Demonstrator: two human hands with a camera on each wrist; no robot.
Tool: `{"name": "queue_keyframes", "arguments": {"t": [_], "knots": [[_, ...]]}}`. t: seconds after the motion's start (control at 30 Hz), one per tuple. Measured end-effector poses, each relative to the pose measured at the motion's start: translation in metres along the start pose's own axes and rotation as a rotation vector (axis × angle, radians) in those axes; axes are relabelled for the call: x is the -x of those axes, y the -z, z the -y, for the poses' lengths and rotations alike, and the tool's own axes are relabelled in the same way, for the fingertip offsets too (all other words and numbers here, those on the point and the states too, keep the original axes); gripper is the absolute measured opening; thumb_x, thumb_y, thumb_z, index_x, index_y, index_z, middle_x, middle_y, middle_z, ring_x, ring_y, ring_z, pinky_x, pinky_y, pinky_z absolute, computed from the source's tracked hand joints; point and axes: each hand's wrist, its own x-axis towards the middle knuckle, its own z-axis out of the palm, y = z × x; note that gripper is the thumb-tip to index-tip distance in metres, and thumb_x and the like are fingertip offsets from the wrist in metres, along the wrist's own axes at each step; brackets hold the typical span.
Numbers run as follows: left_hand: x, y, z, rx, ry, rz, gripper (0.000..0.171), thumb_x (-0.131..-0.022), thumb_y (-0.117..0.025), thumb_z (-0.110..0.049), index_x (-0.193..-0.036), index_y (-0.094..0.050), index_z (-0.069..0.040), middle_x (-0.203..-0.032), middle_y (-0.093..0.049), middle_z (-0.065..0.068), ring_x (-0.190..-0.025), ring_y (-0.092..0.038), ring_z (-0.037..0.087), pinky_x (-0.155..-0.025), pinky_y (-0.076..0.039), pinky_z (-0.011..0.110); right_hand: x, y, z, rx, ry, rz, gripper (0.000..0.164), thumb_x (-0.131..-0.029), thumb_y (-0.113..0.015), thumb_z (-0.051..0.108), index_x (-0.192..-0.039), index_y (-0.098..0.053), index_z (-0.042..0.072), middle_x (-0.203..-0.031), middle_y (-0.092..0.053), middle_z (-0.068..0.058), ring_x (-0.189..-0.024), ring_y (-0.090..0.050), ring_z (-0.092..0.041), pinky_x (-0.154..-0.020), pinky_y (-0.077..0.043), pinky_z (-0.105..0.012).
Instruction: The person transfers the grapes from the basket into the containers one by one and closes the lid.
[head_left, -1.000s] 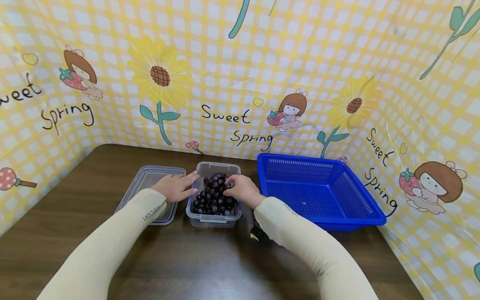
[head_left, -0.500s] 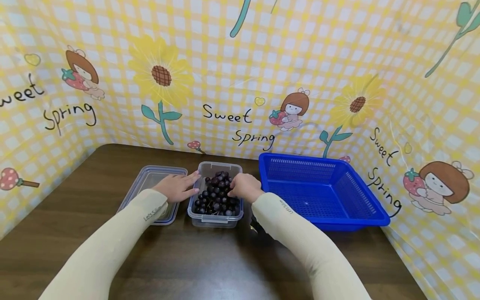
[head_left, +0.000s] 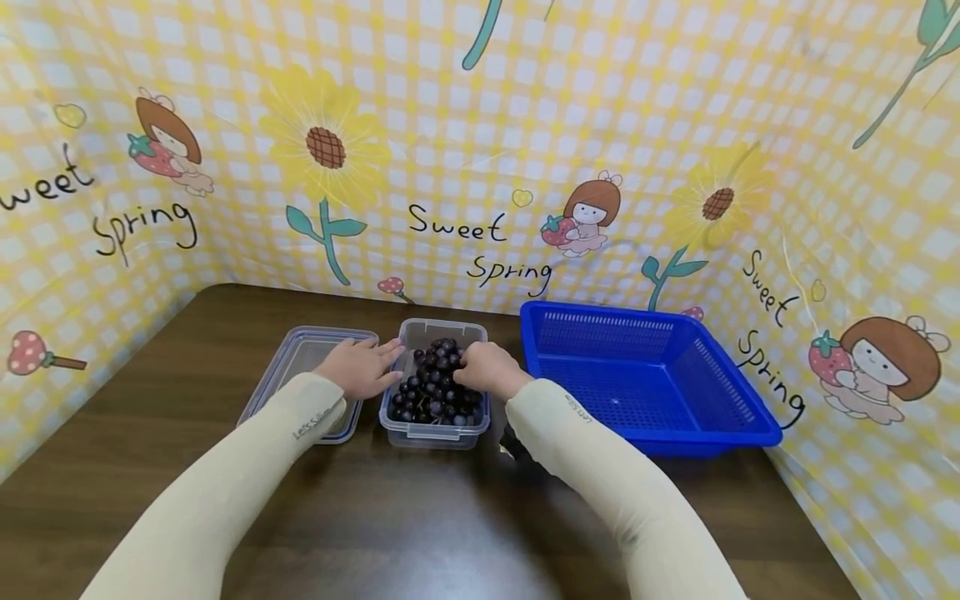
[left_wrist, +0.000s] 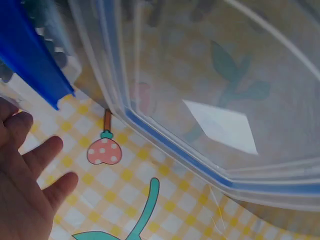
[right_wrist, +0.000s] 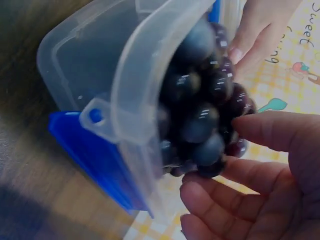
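Observation:
A bunch of dark purple grapes (head_left: 435, 387) fills much of a clear plastic container (head_left: 435, 437); in the right wrist view the grapes (right_wrist: 200, 122) show up close. My right hand (head_left: 491, 371) reaches over the container's right side. Its thumb and fingers (right_wrist: 262, 131) pinch grapes at the edge of the bunch. With fingers spread, my left hand (head_left: 360, 368) lies at the container's left rim, its fingertips right at the wall. Partly under that hand and sleeve is a clear lid (head_left: 296, 371) with a blue seal, flat on the table.
A blue slotted basket (head_left: 652, 437) stands on the right of the brown table (head_left: 360, 517). A small black object (head_left: 516, 446) shows beneath the right sleeve. Checked, printed cloth (head_left: 450, 150) walls the table at the back and sides.
My right hand has shifted slightly over the grapes, its fingers now tucked more behind the knuckles. The left hand stays at the rim. The head view has moved a little.

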Motion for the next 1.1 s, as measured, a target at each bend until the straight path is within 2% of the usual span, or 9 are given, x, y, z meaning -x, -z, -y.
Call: {"name": "queue_keyframes", "arguments": {"t": [0.1,0.17,0.27,0.33,0.47,0.57,0.77,0.97,1.1], "knots": [[0.004,0.005,-0.002,-0.026,0.036,-0.01,0.055,-0.101,-0.041,-0.04,-0.145,-0.042,-0.007,-0.148,-0.04,0.012,-0.132,-0.036,0.045,-0.106,-0.026,0.062,0.001,0.002,0.005,-0.046,0.019,-0.082,0.031,-0.092,-0.057,0.012,-0.061,-0.053,0.008,-0.059,-0.046,0.001,-0.049,-0.029,-0.01,-0.048,-0.028,-0.024],[0.009,0.01,0.0,-0.02,0.069,-0.037,0.051,-0.101,-0.043,-0.038,-0.142,-0.047,-0.008,-0.144,-0.046,0.012,-0.131,-0.037,0.045,-0.105,-0.026,0.063,0.001,0.002,0.01,-0.107,0.042,-0.165,0.015,-0.091,-0.057,0.01,-0.083,-0.068,0.003,-0.079,-0.061,-0.006,-0.059,-0.045,-0.014,-0.057,-0.041,-0.027],[0.02,0.016,0.007,-0.001,0.12,-0.078,0.046,-0.1,-0.046,-0.035,-0.137,-0.053,-0.007,-0.136,-0.054,0.014,-0.127,-0.041,0.046,-0.102,-0.03,0.063,-0.002,0.0,0.021,-0.217,0.099,-0.285,0.027,-0.09,-0.059,0.008,-0.114,-0.068,0.003,-0.109,-0.068,-0.01,-0.086,-0.061,-0.019,-0.08,-0.05,-0.031],[0.027,0.018,0.015,0.0,0.144,-0.114,0.043,-0.099,-0.047,-0.032,-0.133,-0.058,-0.007,-0.13,-0.059,0.015,-0.121,-0.049,0.045,-0.097,-0.037,0.062,-0.004,-0.003,0.031,-0.292,0.128,-0.308,0.021,-0.089,-0.061,0.007,-0.107,-0.071,0.003,-0.101,-0.071,-0.008,-0.089,-0.063,-0.018,-0.08,-0.051,-0.03],[0.043,0.02,0.03,0.039,0.198,-0.14,0.04,-0.099,-0.046,-0.029,-0.127,-0.062,-0.006,-0.121,-0.064,0.016,-0.108,-0.06,0.039,-0.085,-0.047,0.059,-0.006,-0.012,0.05,-0.328,0.159,-0.275,0.013,-0.089,-0.066,0.012,-0.096,-0.075,0.006,-0.089,-0.072,-0.002,-0.076,-0.062,-0.01,-0.071,-0.05,-0.022],[0.055,0.019,0.04,0.11,0.255,-0.129,0.04,-0.098,-0.042,-0.027,-0.125,-0.063,-0.007,-0.117,-0.066,0.016,-0.095,-0.065,0.032,-0.07,-0.051,0.054,-0.006,-0.018,0.062,-0.36,0.15,-0.184,0.015,-0.091,-0.066,0.015,-0.096,-0.075,0.004,-0.079,-0.071,-0.003,-0.065,-0.062,-0.009,-0.063,-0.05,-0.019],[0.076,0.018,0.06,0.201,0.355,-0.118,0.037,-0.095,-0.041,-0.025,-0.114,-0.068,-0.007,-0.098,-0.069,0.015,-0.073,-0.059,0.024,-0.05,-0.044,0.046,-0.008,-0.027,0.082,-0.367,0.145,-0.088,0.016,-0.091,-0.066,0.016,-0.096,-0.075,0.004,-0.065,-0.066,0.0,-0.053,-0.061,-0.009,-0.053,-0.05,-0.016],[0.093,0.011,0.074,0.256,0.45,-0.037,0.029,-0.092,-0.038,-0.022,-0.081,-0.06,-0.007,-0.076,-0.06,0.01,-0.068,-0.054,0.029,-0.051,-0.042,0.049,-0.011,-0.041,0.1,-0.167,0.216,-0.093,0.022,-0.091,-0.066,0.016,-0.109,-0.073,0.006,-0.087,-0.073,-0.002,-0.065,-0.062,-0.005,-0.061,-0.046,-0.013],[0.099,0.0,0.08,0.324,0.528,0.033,0.03,-0.091,-0.043,-0.026,-0.083,-0.061,-0.004,-0.079,-0.061,0.015,-0.07,-0.055,0.032,-0.053,-0.045,0.05,-0.011,-0.057,0.111,-0.195,0.199,-0.051,0.036,-0.09,-0.065,0.015,-0.124,-0.064,0.001,-0.111,-0.07,-0.007,-0.086,-0.063,-0.008,-0.072,-0.047,-0.014]]}}
